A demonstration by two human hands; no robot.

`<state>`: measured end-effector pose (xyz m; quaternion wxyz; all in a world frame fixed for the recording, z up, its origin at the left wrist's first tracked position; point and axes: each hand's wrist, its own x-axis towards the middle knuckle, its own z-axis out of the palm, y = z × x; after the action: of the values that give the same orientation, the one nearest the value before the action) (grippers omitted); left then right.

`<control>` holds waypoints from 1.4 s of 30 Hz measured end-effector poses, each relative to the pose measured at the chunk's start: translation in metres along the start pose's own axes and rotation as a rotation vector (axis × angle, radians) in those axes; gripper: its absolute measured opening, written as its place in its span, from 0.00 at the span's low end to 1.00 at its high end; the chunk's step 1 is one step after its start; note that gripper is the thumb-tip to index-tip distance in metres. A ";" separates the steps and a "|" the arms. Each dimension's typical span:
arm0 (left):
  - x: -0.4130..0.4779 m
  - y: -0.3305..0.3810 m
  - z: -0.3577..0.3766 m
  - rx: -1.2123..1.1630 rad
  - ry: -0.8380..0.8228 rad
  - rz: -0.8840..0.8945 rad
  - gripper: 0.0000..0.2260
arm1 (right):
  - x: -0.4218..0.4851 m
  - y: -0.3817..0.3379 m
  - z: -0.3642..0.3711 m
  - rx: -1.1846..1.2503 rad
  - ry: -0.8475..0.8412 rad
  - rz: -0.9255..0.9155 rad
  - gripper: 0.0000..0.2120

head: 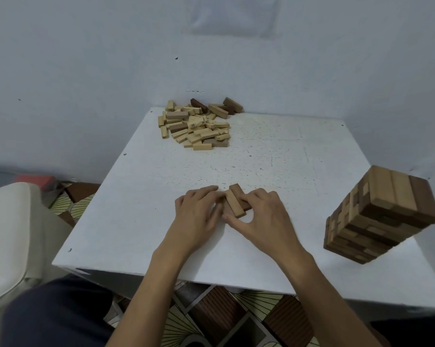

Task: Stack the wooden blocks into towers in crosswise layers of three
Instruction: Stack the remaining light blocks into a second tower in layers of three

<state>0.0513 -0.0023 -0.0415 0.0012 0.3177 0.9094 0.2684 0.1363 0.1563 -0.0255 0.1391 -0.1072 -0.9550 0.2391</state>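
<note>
Near the front middle of the white table point(274, 151), the two hands meet around a few brown blocks point(236, 204). These lie flat, side by side, with their long axis pointing away from the person. The left hand point(198, 211) has its fingers rather straight and laid against the left side of the group, so it presses and does not grip. The right hand point(261, 216) is curled. Its thumb reaches to the near end of the blocks and the other fingers bend over the right side, so I judge that it holds them in a pinch. How many blocks lie there I cannot tell, because the fingers cover a part of them.

This looks to me like the bottom layer of a new tower, at its very start. To do it well, the hands should push from both sides until three blocks touch along their whole length. Then they should square the ends, so that the next layer, laid across, has a level bed. Gentle pressure is probably enough.

Further out, a finished tower point(381, 214) stands at the right edge, well apart from the hands. The loose pile point(196, 126) of pale and dark blocks lies at the far side, near the wall.
</note>
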 end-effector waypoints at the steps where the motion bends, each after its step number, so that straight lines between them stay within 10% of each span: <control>1: 0.003 -0.003 -0.001 -0.021 0.013 0.019 0.21 | 0.000 0.001 0.000 -0.027 -0.002 -0.009 0.26; 10: 0.021 -0.012 -0.024 0.010 -0.259 0.146 0.29 | 0.001 0.004 -0.010 0.102 -0.154 -0.083 0.25; 24: -0.016 -0.007 -0.006 0.225 -0.159 0.052 0.44 | -0.026 0.009 -0.009 -0.263 -0.276 0.057 0.47; 42: -0.019 0.006 0.006 0.367 -0.204 0.015 0.40 | -0.030 0.005 0.003 -0.354 -0.349 0.018 0.44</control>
<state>0.0711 -0.0066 -0.0468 0.0333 0.3449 0.9358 0.0649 0.1639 0.1515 -0.0367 -0.0510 -0.0954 -0.9906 0.0842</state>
